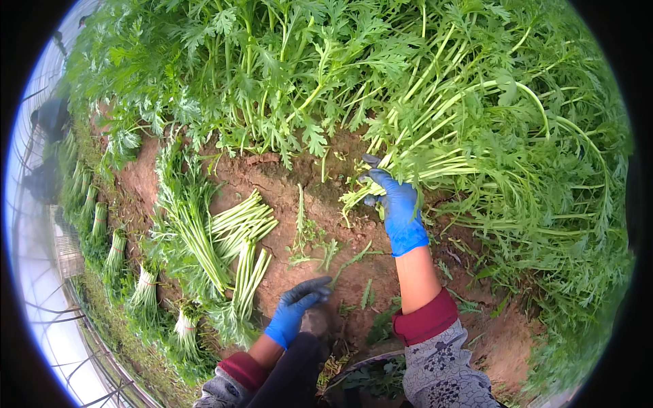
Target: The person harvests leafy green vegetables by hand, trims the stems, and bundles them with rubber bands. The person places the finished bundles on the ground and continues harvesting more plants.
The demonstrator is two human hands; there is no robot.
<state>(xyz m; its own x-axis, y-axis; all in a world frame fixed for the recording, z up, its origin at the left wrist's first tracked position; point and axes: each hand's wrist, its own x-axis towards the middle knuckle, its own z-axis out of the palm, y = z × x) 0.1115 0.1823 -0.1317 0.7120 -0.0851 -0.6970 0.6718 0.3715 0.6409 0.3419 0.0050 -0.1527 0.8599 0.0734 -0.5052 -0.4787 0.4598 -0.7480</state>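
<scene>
My right hand (398,209), in a blue glove with dark fingertips, is closed around the lower ends of several pale green stems (438,166) of a leafy plant with lobed leaves. Their tops lean to the upper right into the standing plants. My left hand (301,308), gloved alike, is low and near the middle, above the bare soil beside my knee. Its fingers are together and point right; whether anything is between them I cannot tell. Left of it, cut stems (245,219) lie in loose piles on the soil, their leaves towards the left.
Dense leafy plants (285,66) stand along the top and right. Tied bundles (144,285) lie in a row at the left, near a pale plastic crate (66,242). Loose leaves (306,229) are scattered on the soil. A blurred dark figure (51,120) is at the far left, by the greenhouse wall.
</scene>
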